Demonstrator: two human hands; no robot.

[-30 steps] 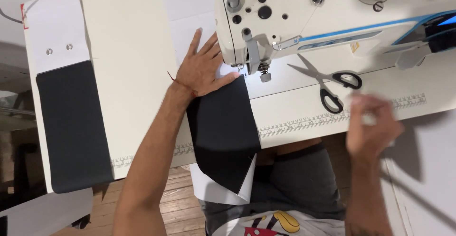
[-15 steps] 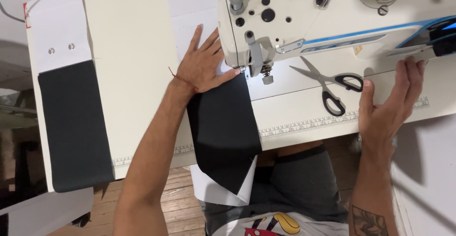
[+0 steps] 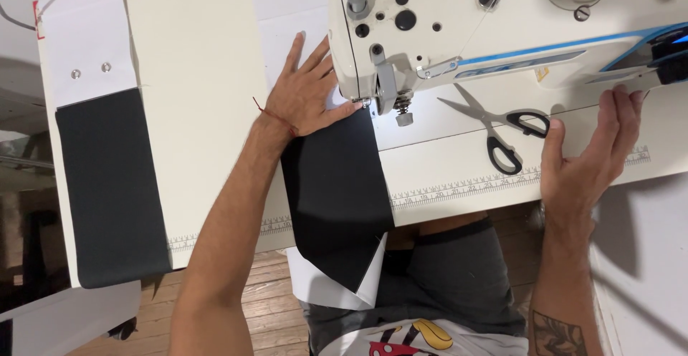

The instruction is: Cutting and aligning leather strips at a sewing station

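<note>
the dark rectangular fabric panel with white backing (image 3: 335, 198) hangs off the near table edge, its top under the white sewing machine's presser foot (image 3: 401, 109). left hand (image 3: 304, 98) lies flat, fingers spread, pinning it. right hand (image 3: 584, 159) rests open, holding nothing, beside black-handled scissors (image 3: 502, 123). best to keep the cloth flat and square, fingertips clear of the needle.

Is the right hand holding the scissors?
No: the right hand lies flat and open on the table, its thumb beside the black handles of the scissors, which lie ungripped.
</note>
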